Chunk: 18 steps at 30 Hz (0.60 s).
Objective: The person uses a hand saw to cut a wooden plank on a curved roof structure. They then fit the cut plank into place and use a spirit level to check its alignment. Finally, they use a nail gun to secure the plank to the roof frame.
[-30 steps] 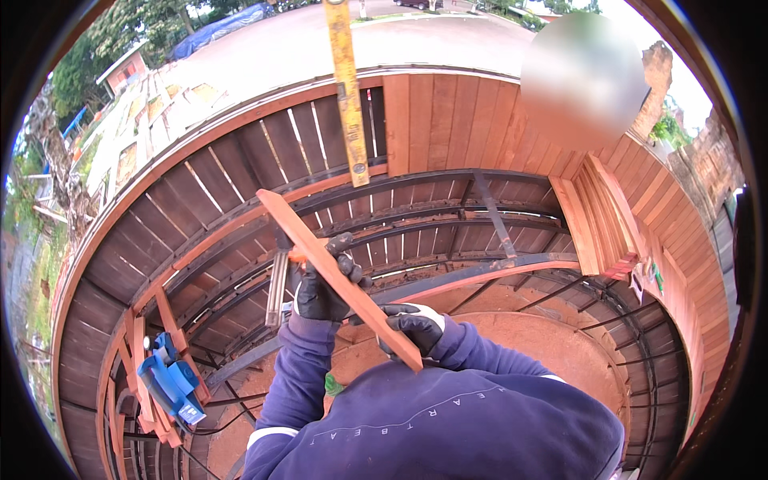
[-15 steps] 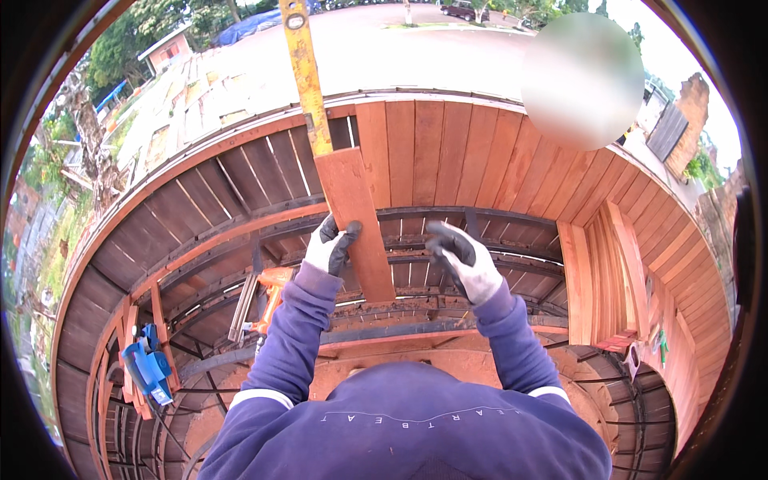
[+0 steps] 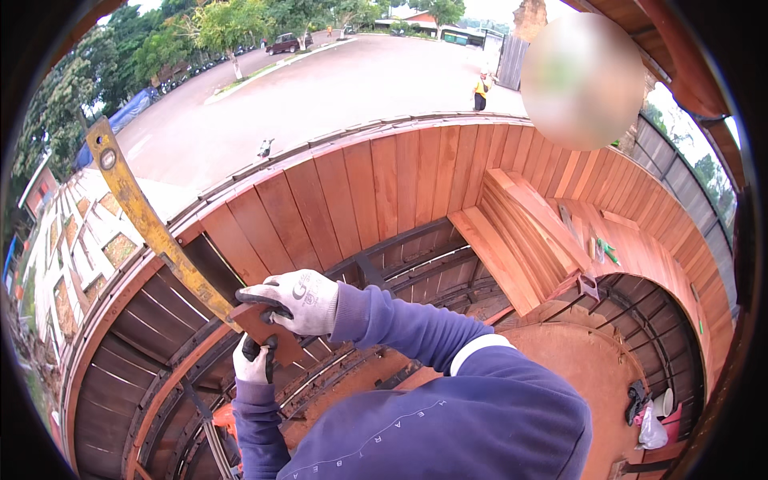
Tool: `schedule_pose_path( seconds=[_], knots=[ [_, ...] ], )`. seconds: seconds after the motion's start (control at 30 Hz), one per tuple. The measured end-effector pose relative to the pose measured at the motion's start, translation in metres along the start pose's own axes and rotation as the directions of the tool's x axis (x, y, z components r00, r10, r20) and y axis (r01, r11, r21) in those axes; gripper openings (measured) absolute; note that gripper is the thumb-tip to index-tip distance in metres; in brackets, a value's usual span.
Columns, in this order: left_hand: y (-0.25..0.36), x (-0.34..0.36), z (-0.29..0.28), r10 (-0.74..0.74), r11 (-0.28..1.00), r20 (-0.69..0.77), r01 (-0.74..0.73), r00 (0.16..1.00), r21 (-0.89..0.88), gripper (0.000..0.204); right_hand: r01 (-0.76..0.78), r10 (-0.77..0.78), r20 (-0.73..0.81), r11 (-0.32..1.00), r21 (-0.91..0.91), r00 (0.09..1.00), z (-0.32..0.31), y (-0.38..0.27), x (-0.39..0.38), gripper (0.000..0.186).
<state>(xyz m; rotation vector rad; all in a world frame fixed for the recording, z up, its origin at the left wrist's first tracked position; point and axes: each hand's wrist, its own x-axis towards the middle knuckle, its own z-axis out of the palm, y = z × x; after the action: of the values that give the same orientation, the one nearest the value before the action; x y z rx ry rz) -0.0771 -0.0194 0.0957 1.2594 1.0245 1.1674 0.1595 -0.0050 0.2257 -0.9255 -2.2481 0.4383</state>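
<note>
A short reddish-brown wooden board [image 3: 290, 350] is held between my hands, tilted over the dark slatted frame. My left hand [image 3: 254, 360] grips its near left side, thumb on the face. My right hand [image 3: 306, 302], in the same white glove with dark fingertips, is closed over its upper end. A long yellow spirit level [image 3: 148, 220] runs up and left from that end. It meets or overlaps the board; the contact is partly hidden by my fingers.
Fitted planks [image 3: 352, 192] line the curved wall top. A plank stack [image 3: 512, 256] lies to the right, with a green tool [image 3: 610, 253] beyond. An orange power tool [image 3: 226, 418] is partly hidden by my left sleeve. Far off stands a person [image 3: 482, 90] in yellow.
My view has swung right, so the board and level appear farther left. My right hand, earlier apart from the board, has come across and closed on its upper end. My left hand still grips it.
</note>
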Motion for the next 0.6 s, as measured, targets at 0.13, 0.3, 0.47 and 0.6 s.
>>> schedule_pose_path(
  seconds=[0.13,0.3,0.47,0.6],
  knots=[
    [0.003,0.024,-0.027,0.18,0.979,0.029,-0.176,0.983,-0.097,0.047,0.003,-0.003,-0.029,1.0,0.018,1.0,0.001,0.007,0.015,0.055],
    [-0.015,0.078,-0.108,0.428,0.9,-0.32,-0.432,0.846,0.062,0.063,-0.011,0.006,-0.102,0.999,-0.05,0.995,0.001,0.019,0.022,0.051],
    [-0.04,0.137,-0.148,0.376,0.926,-0.246,-0.372,0.893,0.064,0.072,-0.044,0.031,-0.132,0.994,-0.097,0.991,-0.001,0.022,0.028,0.05],
    [-0.056,0.174,-0.15,0.268,0.963,-0.134,-0.271,0.954,-0.007,0.067,-0.071,0.056,-0.117,0.989,-0.131,0.992,-0.001,0.021,0.037,0.048]
  ],
)
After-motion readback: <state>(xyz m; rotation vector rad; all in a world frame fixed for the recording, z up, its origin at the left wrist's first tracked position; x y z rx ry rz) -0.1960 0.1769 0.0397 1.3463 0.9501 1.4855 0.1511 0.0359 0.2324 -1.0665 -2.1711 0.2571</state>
